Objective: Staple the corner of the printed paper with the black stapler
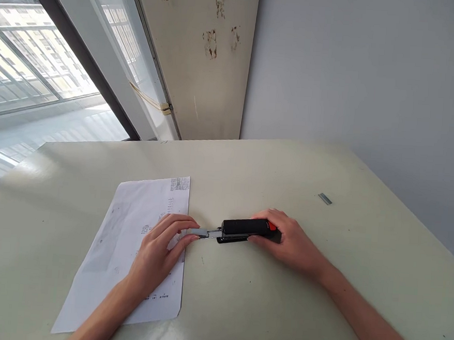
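Observation:
A black stapler (244, 228) with a red patch at its right end lies on its length across the middle of the table. My right hand (284, 241) is closed around that right end. From the stapler's left end sticks out a metal and grey staple tray (203, 233), drawn partly out. My left hand (167, 241) pinches the tray's outer end between thumb and fingers. Beneath the left hand and forearm are printed paper sheets (131, 210). Whether staples lie in the tray is too small to tell.
A short strip of staples (325, 198) lies on the pale table (258, 167), beyond my right hand. Past the table's far edge are a stained panel (202, 85) and a grey wall (354, 70). A window (32, 58) is at the left.

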### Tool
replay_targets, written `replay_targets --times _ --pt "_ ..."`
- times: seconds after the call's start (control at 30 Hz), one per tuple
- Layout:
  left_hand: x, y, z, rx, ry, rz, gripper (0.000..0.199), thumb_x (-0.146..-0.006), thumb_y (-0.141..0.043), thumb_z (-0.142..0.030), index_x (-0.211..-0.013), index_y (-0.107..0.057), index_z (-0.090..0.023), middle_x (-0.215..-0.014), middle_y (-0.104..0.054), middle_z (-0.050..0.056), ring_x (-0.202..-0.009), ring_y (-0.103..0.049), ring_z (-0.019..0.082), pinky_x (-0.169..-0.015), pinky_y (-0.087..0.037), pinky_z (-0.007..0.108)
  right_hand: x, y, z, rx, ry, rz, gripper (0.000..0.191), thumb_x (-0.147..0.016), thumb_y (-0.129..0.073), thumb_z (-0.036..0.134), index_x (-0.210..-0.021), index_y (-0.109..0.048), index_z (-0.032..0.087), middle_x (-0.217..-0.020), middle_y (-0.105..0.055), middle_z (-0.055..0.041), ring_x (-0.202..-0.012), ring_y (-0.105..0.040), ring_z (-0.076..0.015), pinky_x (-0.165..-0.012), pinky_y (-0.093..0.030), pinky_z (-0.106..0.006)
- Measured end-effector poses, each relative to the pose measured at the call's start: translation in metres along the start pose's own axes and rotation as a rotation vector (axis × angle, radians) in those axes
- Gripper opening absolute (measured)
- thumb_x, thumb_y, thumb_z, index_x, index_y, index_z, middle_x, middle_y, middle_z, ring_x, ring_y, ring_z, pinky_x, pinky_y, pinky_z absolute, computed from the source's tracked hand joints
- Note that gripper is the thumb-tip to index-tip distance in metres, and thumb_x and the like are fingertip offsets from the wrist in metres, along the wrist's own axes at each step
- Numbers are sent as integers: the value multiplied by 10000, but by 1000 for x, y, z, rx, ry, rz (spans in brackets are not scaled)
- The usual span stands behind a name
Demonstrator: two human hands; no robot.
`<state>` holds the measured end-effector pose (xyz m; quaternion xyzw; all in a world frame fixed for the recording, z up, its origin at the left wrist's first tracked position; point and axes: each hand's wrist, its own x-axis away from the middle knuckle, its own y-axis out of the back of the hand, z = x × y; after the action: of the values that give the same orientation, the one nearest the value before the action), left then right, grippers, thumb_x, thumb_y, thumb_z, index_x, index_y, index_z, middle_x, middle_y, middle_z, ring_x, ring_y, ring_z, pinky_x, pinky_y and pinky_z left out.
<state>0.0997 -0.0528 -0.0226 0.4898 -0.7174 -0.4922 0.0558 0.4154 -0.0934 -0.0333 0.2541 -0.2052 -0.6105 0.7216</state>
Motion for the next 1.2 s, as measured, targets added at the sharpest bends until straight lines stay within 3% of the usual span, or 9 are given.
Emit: replay_targets --times 0.73,0.93,1.2 --pt "2 -10 0 -77 -30 79 150 -1060 -581 -277 -1174 -667 -231 -1137 -708 59 -982 -684 189 -823 -559 321 1 0 1 21 -1 -1 221 -976 -668 494 -1091 -683 305 -1004 -710 -24 -949 -623 -240 -830 -498 -358" --pt "1 -2 0 -81 -33 79 176 -1051 -594 -334 -1160 -693 -238 -1148 -703 66 -975 -682 198 -815 -577 334 1 0 2 12 -16 12 233 -971 -672 496 -1099 -685 302 -1023 -716 -29 -974 -632 -247 -861 -505 -373" --pt "-2 10 8 16 -158 140 119 -1028 -639 -235 -1089 -741 -235 -1067 -737 46 -988 -672 197 -851 -578 336 3 0 1 -11 -26 19 239 -965 -673 475 -1137 -684 309 -1088 -729 -37 -1010 -658 -252 -865 -528 -373"
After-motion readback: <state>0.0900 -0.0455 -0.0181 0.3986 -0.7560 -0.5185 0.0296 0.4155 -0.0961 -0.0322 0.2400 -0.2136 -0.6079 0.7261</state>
